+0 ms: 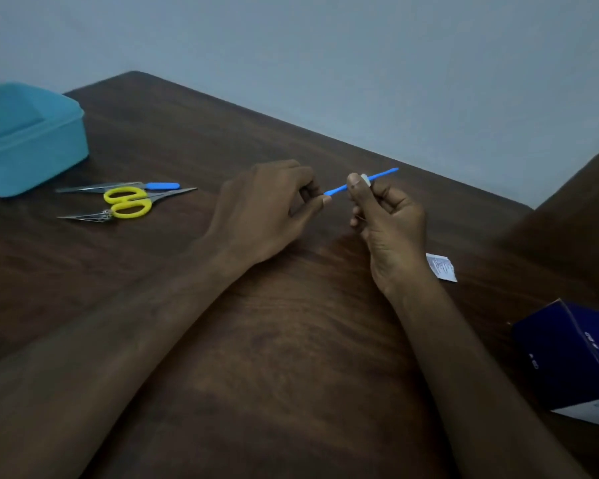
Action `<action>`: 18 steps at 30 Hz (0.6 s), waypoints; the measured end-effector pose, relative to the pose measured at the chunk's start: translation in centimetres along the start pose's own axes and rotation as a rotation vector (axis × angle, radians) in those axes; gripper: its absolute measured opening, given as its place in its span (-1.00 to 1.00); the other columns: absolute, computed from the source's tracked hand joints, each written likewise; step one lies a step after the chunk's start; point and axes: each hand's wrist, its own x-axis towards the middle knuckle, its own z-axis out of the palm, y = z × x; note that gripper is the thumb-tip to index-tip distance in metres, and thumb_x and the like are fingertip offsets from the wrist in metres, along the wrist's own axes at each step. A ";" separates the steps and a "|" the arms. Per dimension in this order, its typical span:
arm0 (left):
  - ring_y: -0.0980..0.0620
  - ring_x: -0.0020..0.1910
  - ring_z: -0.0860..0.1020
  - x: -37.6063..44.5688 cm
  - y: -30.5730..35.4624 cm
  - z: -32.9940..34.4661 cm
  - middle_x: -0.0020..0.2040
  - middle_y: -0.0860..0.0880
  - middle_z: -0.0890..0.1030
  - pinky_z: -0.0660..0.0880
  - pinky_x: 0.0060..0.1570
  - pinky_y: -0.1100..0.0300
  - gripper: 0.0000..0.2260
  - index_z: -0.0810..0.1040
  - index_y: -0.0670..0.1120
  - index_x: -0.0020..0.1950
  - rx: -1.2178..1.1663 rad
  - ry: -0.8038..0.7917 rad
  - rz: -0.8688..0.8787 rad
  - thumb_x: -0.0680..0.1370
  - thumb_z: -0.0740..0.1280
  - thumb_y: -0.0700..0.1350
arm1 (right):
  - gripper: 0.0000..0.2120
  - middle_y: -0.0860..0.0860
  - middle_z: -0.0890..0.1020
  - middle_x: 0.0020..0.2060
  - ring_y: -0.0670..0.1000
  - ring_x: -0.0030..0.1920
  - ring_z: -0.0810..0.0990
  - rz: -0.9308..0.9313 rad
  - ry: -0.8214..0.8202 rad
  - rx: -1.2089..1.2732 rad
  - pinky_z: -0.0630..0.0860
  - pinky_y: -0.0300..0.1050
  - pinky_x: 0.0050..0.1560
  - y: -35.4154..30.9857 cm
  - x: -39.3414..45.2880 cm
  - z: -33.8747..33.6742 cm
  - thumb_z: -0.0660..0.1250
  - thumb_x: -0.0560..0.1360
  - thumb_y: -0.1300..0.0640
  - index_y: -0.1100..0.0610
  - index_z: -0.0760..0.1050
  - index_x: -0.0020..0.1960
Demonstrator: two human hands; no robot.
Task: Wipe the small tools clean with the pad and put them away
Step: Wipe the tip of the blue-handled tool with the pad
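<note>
we see a dark wood counter (pixel 291 340) under a grey-blue wall (pixel 360 63), left hand (pixel 263 209) pinching a blue pick (pixel 381 175), right hand (pixel 388 216) gripping a pad (pixel 364 178) round it.

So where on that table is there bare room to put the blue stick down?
Bare wood lies between the yellow scissors and the left hand, and along the far edge behind both hands. It is crowded beside the blue box, and at right near the sachet and dark carton.

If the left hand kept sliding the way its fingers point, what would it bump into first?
Probably the right hand. The left hand points rightward along the thin blue tool it pinches, and the right hand grips that tool with a white pad close ahead. Depth is hard to judge.
</note>
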 end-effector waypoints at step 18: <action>0.22 -0.19 0.63 0.6 -0.7 0.4 -0.13 0.13 0.70 0.60 -0.17 0.03 -0.76 0.66 0.06 -0.05 -0.288 -0.204 -0.031 0.70 0.33 0.14 | -0.88 -0.03 0.70 -0.29 -0.12 -0.33 0.53 0.004 -0.135 0.048 0.48 -0.16 -0.18 -0.4 -0.5 0.4 0.59 0.49 0.17 0.10 0.71 -0.21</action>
